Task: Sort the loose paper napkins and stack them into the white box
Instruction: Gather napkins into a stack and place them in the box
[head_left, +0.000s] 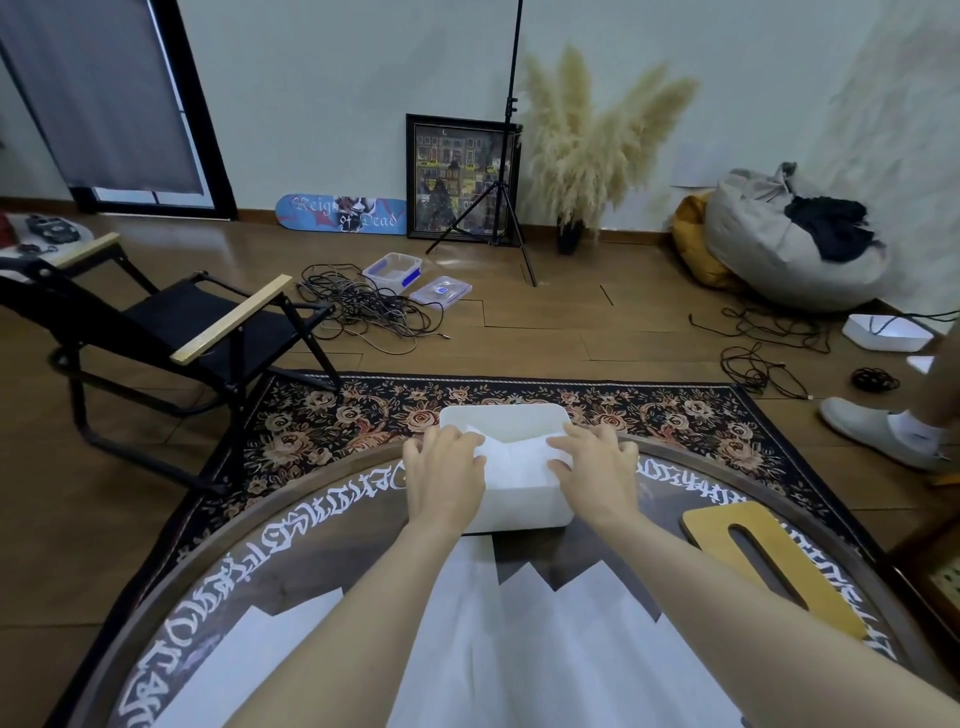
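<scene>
A white box (501, 418) stands at the far edge of the round dark table (311, 525). A white paper napkin (517, 460) lies in its open top, sagging in the middle. My left hand (441, 473) grips the napkin's left end and my right hand (592, 462) grips its right end, both with fingers curled over the box's sides. Several loose white napkins (524, 639) lie spread on the table in front of me, partly hidden by my forearms.
A wooden lid with a long slot (769, 561) lies on the table to the right. A black folding chair (171, 322) stands at the left. Cables (363, 306) and plastic tubs litter the floor beyond. Another person's white shoe (878, 431) is at the right.
</scene>
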